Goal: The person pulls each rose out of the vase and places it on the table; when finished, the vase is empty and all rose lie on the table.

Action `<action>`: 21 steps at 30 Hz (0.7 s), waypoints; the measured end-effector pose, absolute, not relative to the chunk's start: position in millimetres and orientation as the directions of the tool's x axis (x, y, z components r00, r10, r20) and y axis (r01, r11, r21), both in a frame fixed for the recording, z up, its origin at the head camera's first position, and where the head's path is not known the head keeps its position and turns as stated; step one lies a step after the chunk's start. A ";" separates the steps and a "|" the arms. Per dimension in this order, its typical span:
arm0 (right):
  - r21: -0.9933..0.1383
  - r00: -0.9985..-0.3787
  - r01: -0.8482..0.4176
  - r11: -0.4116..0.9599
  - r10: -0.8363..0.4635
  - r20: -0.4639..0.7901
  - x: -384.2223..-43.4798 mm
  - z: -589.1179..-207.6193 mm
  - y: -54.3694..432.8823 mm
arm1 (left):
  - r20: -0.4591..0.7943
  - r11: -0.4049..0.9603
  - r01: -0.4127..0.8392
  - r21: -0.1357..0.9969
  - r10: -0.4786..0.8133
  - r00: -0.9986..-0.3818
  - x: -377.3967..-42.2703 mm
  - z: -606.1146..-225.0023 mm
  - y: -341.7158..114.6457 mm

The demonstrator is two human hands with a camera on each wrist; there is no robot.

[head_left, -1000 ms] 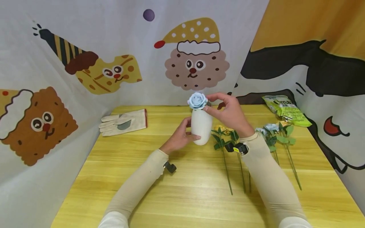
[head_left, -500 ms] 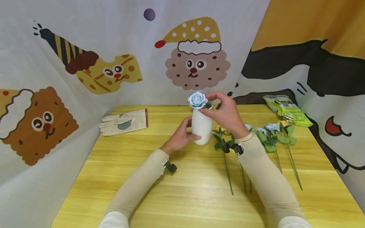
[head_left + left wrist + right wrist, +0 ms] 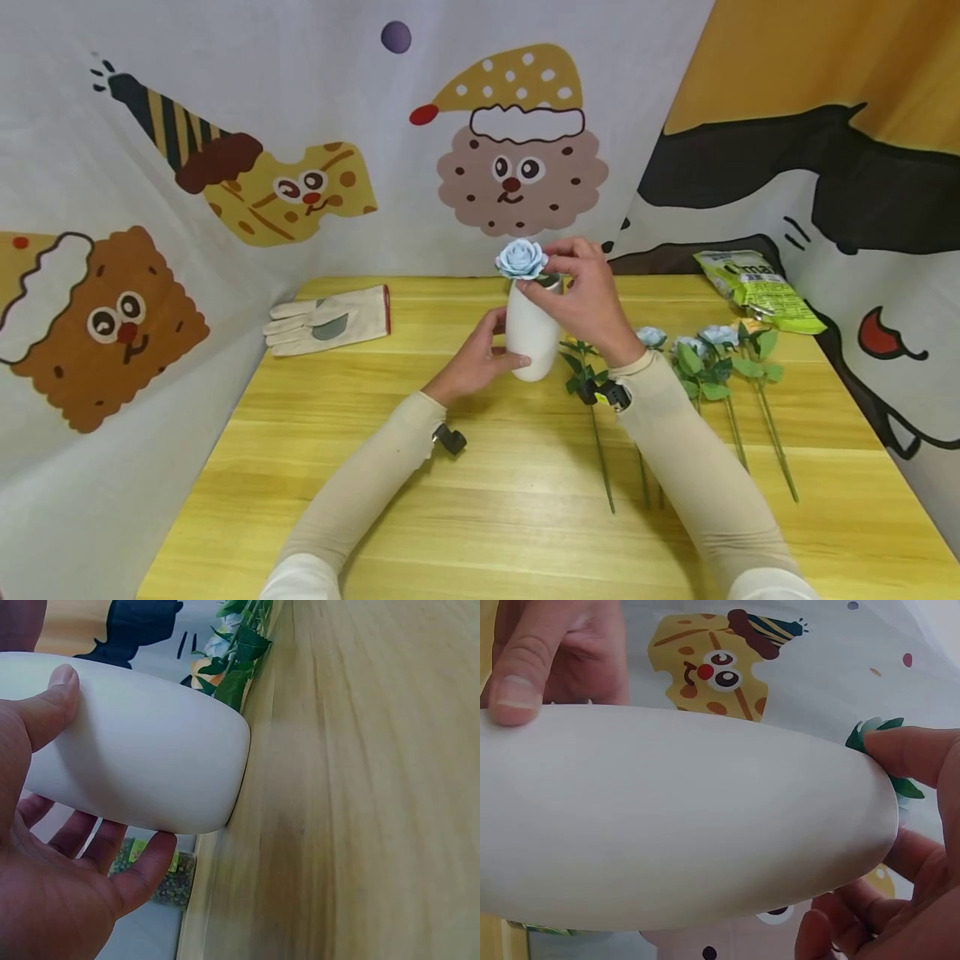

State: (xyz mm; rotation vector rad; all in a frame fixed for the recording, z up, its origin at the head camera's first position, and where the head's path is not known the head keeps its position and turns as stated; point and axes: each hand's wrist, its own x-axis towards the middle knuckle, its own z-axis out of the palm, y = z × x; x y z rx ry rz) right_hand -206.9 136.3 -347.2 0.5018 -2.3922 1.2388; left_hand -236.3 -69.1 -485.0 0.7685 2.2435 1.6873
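Observation:
A white vase [image 3: 531, 333] stands upright close over the table, a light blue artificial rose [image 3: 521, 258] leaning out of its mouth to the left. My left hand [image 3: 476, 358] grips the vase low on its left side; in the left wrist view the thumb lies across the white wall [image 3: 150, 742] and the fingers curl beneath. Up at the rim, my right hand [image 3: 588, 292] holds the rose just under its bloom, between thumb and fingers. A green leaf [image 3: 907, 787] pokes out by that thumb in the right wrist view. The stem is hidden inside the vase.
Several artificial roses with blue and yellow blooms [image 3: 720, 336] lie on the wooden table [image 3: 480, 517] at the right, partly under my right forearm. A white work glove [image 3: 330, 321] lies back left. A green snack bag [image 3: 757, 287] lies back right, against the printed curtain [image 3: 337, 67].
My right hand has shifted slightly left and lower at the vase mouth, its thumb now over the rim's front. More of the dark opening shows. The left hand keeps its grip.

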 end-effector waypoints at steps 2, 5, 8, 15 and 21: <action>-0.690 -0.854 -0.489 0.534 -0.134 0.502 -206.8 -346.1 135.6 | 0.129 0.193 0.270 0.943 0.537 -0.834 -236.5 -485.0 -68.8; -0.701 -0.859 -0.485 0.523 -0.134 0.495 -207.1 -343.4 133.8 | 0.132 0.191 0.271 0.943 0.533 -0.836 -236.5 -484.9 -69.0; -0.715 -0.869 -0.470 0.518 -0.132 0.476 -208.0 -341.1 131.8 | 0.133 0.192 0.270 0.944 0.529 -0.838 -236.1 -484.6 -69.3; -0.738 -0.884 -0.449 0.503 -0.126 0.451 -206.8 -338.1 130.6 | 0.134 0.185 0.270 0.945 0.533 -0.835 -235.6 -484.8 -67.8; -0.742 -0.879 -0.457 0.491 -0.121 0.462 -205.3 -329.8 134.8 | 0.145 0.170 0.275 0.946 0.535 -0.832 -236.2 -485.5 -68.2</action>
